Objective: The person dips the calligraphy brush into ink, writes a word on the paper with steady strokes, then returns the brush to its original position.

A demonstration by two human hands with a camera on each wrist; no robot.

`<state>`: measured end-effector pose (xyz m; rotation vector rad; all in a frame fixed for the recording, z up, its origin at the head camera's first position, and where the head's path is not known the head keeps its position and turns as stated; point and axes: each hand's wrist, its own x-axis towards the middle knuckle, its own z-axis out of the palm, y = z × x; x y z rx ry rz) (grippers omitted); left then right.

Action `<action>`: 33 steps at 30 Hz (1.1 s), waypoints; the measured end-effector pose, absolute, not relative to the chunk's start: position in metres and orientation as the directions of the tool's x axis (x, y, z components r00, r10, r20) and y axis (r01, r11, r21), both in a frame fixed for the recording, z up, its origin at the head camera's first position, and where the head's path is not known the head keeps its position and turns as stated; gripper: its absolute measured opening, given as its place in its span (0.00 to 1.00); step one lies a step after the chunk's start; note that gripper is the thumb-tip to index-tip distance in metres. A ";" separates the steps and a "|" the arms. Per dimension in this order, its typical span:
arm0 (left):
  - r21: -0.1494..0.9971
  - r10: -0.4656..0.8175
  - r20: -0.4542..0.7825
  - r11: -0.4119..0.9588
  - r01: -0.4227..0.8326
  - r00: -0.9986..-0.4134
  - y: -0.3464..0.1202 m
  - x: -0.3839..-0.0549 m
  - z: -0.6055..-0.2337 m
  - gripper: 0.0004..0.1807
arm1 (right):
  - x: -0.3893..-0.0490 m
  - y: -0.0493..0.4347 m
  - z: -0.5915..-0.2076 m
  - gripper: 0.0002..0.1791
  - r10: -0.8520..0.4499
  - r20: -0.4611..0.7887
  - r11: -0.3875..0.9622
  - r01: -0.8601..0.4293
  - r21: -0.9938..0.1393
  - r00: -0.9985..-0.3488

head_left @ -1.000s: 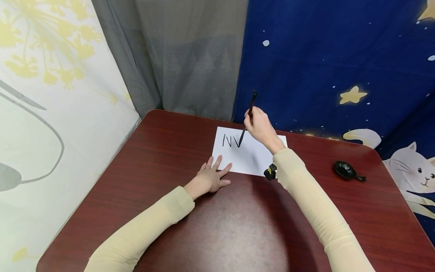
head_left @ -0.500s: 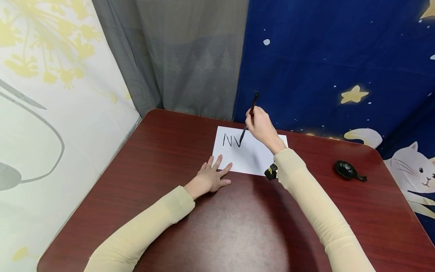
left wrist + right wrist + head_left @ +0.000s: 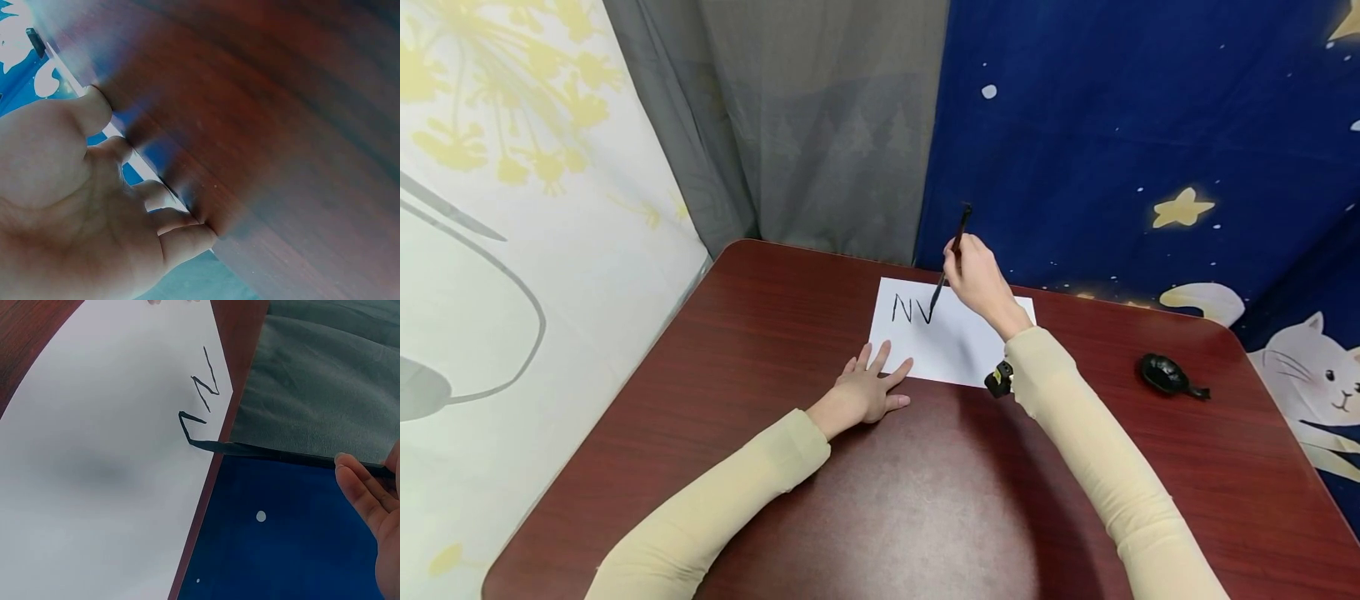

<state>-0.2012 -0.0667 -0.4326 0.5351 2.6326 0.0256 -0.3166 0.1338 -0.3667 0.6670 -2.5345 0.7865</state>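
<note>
A sheet of white paper (image 3: 955, 346) lies near the far edge of the table, bearing a black N (image 3: 902, 309) and a V-shaped stroke. My right hand (image 3: 979, 277) grips a slim dark writing brush (image 3: 275, 454) by its handle, tilted, with the handle end up. Its dark tip touches the paper at the right arm of the V. My left hand (image 3: 865, 393) lies with spread fingers at the lower left of the sheet, fingertips on the paper and thumb on the table. In the left wrist view, the palm (image 3: 69, 194) shows with the fingers reaching onto the paper's edge.
A small glossy black object (image 3: 1165, 374) with a stubby end sits at the right of the reddish-brown table (image 3: 760, 333). Behind the far edge hang a grey curtain (image 3: 835, 150) and a blue one (image 3: 1060, 150) with stars.
My right hand has shifted slightly up and right with the brush, its tip moving up from the bottom of the V. The right arm of the V has grown. My left hand stays put.
</note>
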 end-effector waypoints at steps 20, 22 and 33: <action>0.104 0.375 -0.429 0.924 0.367 -0.822 -0.066 -0.201 -0.433 0.36 | -0.315 0.136 -0.367 0.12 -0.305 0.477 0.738 -0.521 -0.429 -0.824; 0.108 0.375 -0.427 0.925 0.365 -0.823 -0.066 -0.201 -0.433 0.36 | -0.315 0.137 -0.367 0.12 -0.311 0.492 0.736 -0.534 -0.417 -0.813; 0.112 0.366 -0.430 0.929 0.353 -0.825 -0.066 -0.198 -0.428 0.35 | -0.316 0.140 -0.367 0.11 -0.320 0.555 0.718 -0.578 -0.386 -0.768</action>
